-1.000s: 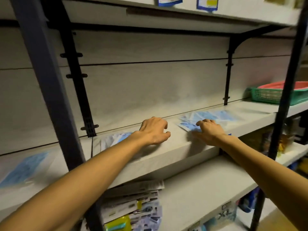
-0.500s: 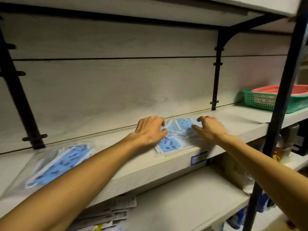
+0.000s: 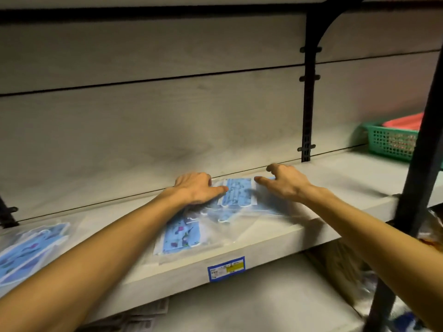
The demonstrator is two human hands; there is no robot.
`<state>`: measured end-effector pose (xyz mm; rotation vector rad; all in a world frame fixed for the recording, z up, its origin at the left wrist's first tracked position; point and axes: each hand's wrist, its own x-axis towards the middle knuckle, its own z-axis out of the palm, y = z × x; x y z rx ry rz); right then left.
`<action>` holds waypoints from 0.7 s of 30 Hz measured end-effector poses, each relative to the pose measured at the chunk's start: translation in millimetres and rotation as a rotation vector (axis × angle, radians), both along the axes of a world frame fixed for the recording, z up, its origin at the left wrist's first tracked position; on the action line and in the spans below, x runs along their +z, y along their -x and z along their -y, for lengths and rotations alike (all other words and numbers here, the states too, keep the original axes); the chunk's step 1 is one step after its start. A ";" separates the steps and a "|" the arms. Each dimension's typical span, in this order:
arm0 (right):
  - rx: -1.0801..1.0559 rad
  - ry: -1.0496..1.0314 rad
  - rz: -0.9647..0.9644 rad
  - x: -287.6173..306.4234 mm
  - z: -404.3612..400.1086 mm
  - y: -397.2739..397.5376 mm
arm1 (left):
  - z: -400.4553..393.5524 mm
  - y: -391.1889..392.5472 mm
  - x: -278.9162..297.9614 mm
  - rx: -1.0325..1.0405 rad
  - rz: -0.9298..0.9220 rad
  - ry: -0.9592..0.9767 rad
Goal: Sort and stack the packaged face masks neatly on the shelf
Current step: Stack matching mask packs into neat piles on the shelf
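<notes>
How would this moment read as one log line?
left hand: on mask packs | right hand: on packs | shelf: stack untidy

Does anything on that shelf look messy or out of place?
Yes. The mask packets between the hands overlap crookedly rather than stacked square, and another mask packet lies apart at the shelf's far left, tilted.
</notes>
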<state>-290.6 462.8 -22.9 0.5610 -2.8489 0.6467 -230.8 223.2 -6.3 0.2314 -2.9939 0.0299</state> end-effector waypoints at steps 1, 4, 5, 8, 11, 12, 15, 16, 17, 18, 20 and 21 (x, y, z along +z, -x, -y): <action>0.010 -0.007 0.014 1.5 2.1 5.9 | -0.3 3.4 1.0 0.019 0.021 -0.006; 0.010 -0.044 0.028 1.0 13.3 22.4 | 5.3 11.6 -1.0 0.038 0.072 -0.081; 0.003 -0.068 0.024 -0.1 18.2 28.0 | 8.4 13.0 -3.0 0.035 0.075 -0.130; 0.008 -0.151 0.043 -2.8 31.6 44.2 | 14.6 15.6 -6.8 0.034 0.046 -0.226; 0.041 -0.157 0.093 -3.8 41.4 55.4 | 16.6 18.0 -7.2 0.043 0.051 -0.352; 0.054 -0.146 0.098 -4.3 42.6 59.2 | 17.1 19.2 -7.5 0.047 0.057 -0.394; 0.098 -0.097 0.095 -7.6 42.6 67.3 | 21.2 21.1 -6.6 0.047 0.068 -0.515; 0.117 -0.065 0.097 -8.6 41.7 69.1 | 22.0 21.8 -6.5 0.044 0.073 -0.558; 0.140 -0.025 0.111 -8.8 41.1 71.1 | 22.8 21.7 -7.2 0.036 0.074 -0.611; 0.167 0.023 0.137 -8.3 40.7 73.4 | 24.3 22.0 -9.1 0.023 0.071 -0.671; 0.218 0.123 0.170 -6.9 40.5 76.6 | 28.6 22.1 -14.1 -0.005 0.059 -0.783; 0.236 0.165 0.159 -6.6 40.4 77.3 | 31.0 22.4 -16.2 -0.007 0.055 -0.845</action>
